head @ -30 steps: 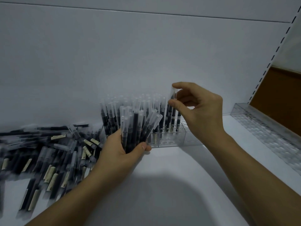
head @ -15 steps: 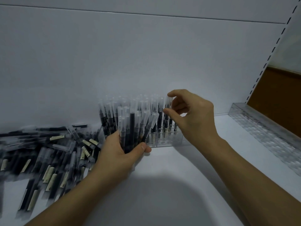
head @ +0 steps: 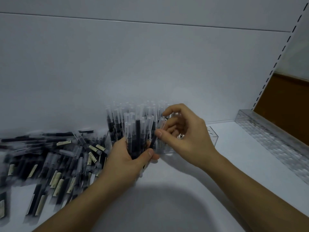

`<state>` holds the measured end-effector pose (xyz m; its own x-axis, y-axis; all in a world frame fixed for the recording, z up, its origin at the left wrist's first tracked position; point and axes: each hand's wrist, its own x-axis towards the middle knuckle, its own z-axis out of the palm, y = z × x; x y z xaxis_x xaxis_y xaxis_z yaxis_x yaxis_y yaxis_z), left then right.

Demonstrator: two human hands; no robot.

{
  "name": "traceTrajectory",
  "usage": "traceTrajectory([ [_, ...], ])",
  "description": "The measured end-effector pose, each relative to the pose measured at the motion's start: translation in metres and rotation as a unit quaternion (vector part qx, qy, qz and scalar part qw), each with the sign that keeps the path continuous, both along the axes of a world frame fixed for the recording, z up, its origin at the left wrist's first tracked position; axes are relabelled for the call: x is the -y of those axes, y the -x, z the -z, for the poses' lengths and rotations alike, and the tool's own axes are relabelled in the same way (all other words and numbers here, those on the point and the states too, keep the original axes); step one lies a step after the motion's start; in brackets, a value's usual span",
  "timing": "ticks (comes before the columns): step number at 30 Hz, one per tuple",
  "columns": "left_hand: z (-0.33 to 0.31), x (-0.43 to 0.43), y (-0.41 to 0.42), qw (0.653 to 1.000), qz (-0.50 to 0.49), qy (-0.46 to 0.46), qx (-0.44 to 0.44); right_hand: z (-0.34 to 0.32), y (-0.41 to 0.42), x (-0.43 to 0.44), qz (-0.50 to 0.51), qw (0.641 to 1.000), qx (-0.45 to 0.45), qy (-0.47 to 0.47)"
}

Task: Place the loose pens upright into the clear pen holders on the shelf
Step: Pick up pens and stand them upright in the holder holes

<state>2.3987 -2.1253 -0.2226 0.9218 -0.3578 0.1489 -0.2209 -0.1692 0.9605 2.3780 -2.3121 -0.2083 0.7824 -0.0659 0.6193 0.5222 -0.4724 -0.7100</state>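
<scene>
My left hand (head: 128, 163) grips a bundle of black pens (head: 137, 131) with frosted caps, held upright in front of the clear pen holder (head: 212, 136). My right hand (head: 187, 136) pinches one pen (head: 158, 131) at the right edge of that bundle, thumb and fingers curled round its cap. Behind the hands, several pens (head: 115, 121) stand upright in the holder against the back wall. The holder's right end shows bare slots. A heap of loose pens (head: 55, 161) lies flat on the white shelf (head: 192, 198) to the left.
A long clear ribbed tray (head: 274, 143) runs along the shelf's right side beside a brown panel (head: 287, 108). The white back wall (head: 150, 64) rises just behind the holder. A slotted shelf upright (head: 282, 49) climbs at the right.
My right hand set a pen down into the holder, let it go, then came left to the bundle and took hold of another pen. My left hand stayed put.
</scene>
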Motion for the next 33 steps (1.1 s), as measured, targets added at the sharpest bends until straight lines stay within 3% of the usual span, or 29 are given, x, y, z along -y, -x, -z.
traceTrajectory([
  [8, 0.007, 0.001, -0.004, 0.999, -0.005, 0.047, -0.023, -0.004, -0.003, 0.005, -0.026, 0.996, 0.009, -0.082],
  [11, 0.010, 0.003, -0.004, 0.994, -0.002, 0.084, -0.071, -0.016, -0.003, 0.021, 0.009, 0.989, 0.047, -0.138],
  [15, 0.011, 0.003, -0.004, 0.993, -0.003, 0.094, -0.072, -0.028, -0.002, 0.042, 0.102, 0.976, 0.104, -0.161],
  [22, 0.011, 0.004, -0.004, 0.988, -0.002, 0.124, -0.088, -0.027, -0.006, 0.067, 0.194, 0.968, 0.137, -0.076],
  [33, 0.009, 0.005, -0.003, 0.990, 0.006, 0.118, -0.072, -0.014, -0.015, 0.057, 0.162, 0.979, 0.110, 0.051],
])
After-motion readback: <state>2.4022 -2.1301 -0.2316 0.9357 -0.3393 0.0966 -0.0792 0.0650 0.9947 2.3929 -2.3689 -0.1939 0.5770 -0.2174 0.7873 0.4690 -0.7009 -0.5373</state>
